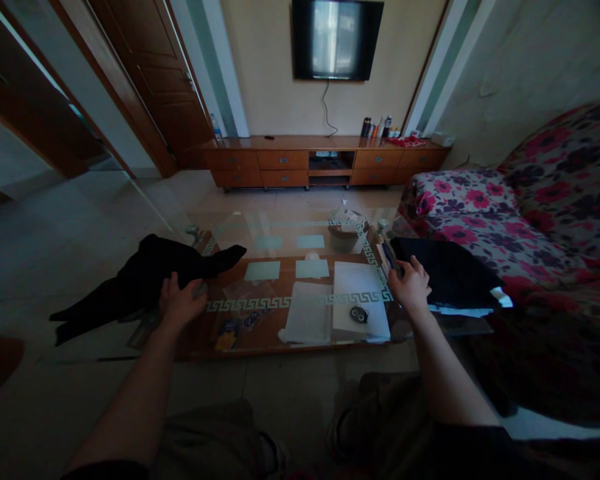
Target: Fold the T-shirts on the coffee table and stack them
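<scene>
My left hand (180, 301) rests on a crumpled black garment (140, 280) spread over the left end of a glass coffee table (260, 227), fingers curled onto the cloth. My right hand (410, 287) touches the near left corner of a folded black garment (447, 277) lying on the table's right end; its fingers are bent at the cloth's edge. White papers (360, 293) and a small dark round object (359, 314) lie between the hands.
A floral sofa (530, 200) stands at the right. A wooden TV cabinet (325, 160) with a wall television (336, 39) is at the far wall. A brown door (155, 73) is at the left. A bowl-like container (344, 235) sits mid-table.
</scene>
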Demonstrator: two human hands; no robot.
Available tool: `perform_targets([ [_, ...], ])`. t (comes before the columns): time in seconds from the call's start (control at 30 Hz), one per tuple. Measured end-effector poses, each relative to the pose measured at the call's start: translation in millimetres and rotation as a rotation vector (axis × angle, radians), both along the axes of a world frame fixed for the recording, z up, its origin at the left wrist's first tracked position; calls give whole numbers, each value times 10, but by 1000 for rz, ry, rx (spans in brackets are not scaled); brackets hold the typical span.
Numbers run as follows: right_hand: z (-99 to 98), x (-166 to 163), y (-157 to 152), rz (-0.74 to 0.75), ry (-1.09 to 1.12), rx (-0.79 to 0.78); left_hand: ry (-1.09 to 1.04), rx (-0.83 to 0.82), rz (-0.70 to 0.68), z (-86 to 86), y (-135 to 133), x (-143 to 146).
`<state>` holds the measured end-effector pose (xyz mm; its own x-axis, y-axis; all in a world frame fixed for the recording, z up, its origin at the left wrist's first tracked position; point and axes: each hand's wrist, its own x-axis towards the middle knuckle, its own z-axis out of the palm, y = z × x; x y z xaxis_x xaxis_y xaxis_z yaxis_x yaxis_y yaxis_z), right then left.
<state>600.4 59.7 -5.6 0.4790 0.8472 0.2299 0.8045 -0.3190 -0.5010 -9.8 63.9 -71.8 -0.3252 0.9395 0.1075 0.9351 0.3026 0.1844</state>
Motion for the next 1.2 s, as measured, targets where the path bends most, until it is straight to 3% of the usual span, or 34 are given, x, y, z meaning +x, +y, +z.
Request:
perform_targets([
  [0.17,-22,46,-6,10,39,-8,-23,-64,82,-171,-2,-163],
  [0.4,-92,90,28,60,53,48,-22,-38,90,-259,79,-219],
  [0.53,-154,144,61,122,36,127,-41,68,139,-245,67,-250],
  [0.67,-175,170,95,172,16,198,-98,195,177,-105,40,-165],
  [0.8,-152,132,99,242,-3,262,-244,415,221,123,86,77],
  [0.9,-113,55,81,300,7,295,-296,461,219,310,113,352],
  [1.03,-61,-195,28,437,190,230,-451,519,43,559,3,868],
  [1.2,-78,-751,-172,780,556,-15,-722,442,-301,846,-337,1659],
])
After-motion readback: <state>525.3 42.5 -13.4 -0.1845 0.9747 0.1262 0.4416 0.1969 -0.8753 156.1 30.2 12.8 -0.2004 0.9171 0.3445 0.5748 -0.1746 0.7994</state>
